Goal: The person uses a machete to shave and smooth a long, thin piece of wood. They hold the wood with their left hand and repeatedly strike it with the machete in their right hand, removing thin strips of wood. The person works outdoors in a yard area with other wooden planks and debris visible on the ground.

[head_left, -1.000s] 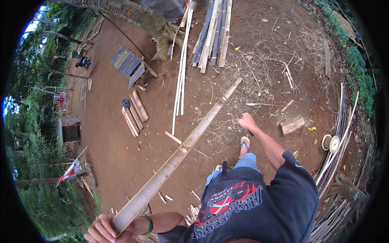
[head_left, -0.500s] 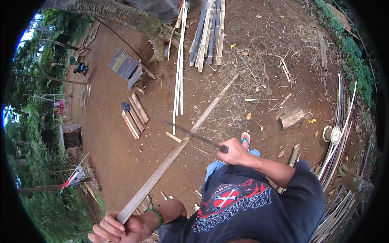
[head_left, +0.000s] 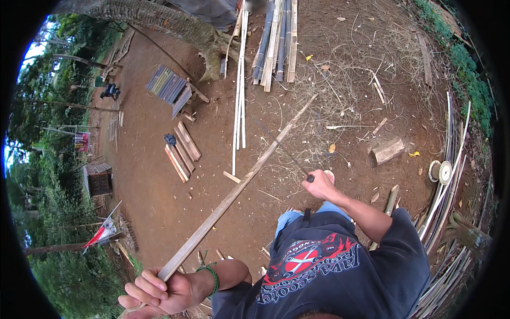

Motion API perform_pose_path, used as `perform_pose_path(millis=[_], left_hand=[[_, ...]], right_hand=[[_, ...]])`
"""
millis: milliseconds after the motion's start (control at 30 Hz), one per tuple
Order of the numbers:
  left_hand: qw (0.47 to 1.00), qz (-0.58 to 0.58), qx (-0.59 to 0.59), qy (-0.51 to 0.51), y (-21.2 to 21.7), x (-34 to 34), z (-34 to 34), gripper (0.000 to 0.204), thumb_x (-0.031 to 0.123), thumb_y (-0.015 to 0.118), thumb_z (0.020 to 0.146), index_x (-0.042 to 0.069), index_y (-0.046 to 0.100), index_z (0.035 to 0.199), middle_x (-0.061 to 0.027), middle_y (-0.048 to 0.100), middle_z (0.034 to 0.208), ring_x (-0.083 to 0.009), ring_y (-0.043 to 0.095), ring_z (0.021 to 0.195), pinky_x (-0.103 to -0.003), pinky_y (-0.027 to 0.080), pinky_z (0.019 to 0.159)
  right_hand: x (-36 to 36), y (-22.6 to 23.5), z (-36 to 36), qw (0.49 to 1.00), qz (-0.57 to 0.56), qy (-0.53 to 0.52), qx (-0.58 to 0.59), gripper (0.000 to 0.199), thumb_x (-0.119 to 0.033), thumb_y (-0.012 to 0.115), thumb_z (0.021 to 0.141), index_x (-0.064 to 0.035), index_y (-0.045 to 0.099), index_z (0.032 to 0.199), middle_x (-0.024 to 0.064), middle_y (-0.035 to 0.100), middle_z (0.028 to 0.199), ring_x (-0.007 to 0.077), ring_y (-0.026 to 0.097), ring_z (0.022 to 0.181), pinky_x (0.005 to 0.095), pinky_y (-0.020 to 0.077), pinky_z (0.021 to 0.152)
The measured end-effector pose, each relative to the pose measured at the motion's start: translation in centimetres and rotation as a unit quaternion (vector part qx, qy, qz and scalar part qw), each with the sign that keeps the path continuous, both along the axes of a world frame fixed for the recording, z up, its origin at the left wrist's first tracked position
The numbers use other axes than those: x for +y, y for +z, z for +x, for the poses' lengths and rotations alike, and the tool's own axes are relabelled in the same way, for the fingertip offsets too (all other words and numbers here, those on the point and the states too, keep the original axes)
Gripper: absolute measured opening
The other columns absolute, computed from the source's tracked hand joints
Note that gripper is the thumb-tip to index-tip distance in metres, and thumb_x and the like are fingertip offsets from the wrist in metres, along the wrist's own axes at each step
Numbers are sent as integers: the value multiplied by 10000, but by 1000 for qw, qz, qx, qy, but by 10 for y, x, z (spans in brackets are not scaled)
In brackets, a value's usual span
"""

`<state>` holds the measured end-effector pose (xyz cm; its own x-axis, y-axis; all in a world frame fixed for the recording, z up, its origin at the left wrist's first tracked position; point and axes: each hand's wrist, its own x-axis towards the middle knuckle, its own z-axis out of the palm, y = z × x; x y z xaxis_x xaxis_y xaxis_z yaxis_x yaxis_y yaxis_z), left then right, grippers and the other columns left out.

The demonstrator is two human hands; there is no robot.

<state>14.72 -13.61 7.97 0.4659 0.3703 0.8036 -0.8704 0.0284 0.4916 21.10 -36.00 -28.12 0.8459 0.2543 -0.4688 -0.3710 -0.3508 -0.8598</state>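
A long, narrow strip of wood or split bamboo (head_left: 228,206) slants from the lower left to the upper middle. My left hand (head_left: 164,293), with a green cord round its wrist, is wrapped about its near end. In my right hand (head_left: 324,186) is the dark handle of a long knife (head_left: 295,160). The thin blade, seen nearly edge-on and blurred, crosses the strip towards its far end. Whether its edge bites into the strip I cannot tell.
Long pale strips (head_left: 239,101) and split bamboo lengths (head_left: 274,48) lie ahead on the dirt. Short boards (head_left: 183,148) rest at left, near a slatted stand (head_left: 166,84). To the right are a cut log (head_left: 388,151), a spool (head_left: 445,173) and bundled strips (head_left: 443,204).
My right hand and the knife have moved forward and slightly right, so the blade crosses the strip nearer its far end. My left hand keeps its hold, and the whole view has shifted slightly.
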Motion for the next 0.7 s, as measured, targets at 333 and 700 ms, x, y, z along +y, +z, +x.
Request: perform_pose_path(millis=[333, 700], left_hand=[[999, -4, 19, 49, -5, 1, -7, 472, 424, 400, 1043, 127, 334, 682, 13, 313, 596, -94, 306, 482, -242, 353, 475], [999, -10, 10, 33, -13, 11, -5, 452, 426, 399, 1042, 129, 328, 708, 21, 281, 604, -95, 258, 494, -236, 327, 465]], right_hand=[[26, 101, -35, 971, 141, 91, -169, 205, -177, 629, 731, 15, 597, 667, 225, 529, 532, 366, 546, 473, 448, 437, 522], [13, 120, -48, 967, 100, 150, -179, 184, -184, 633, 720, -11, 613, 660, 217, 562, 548, 417, 596, 557, 491, 469, 576]])
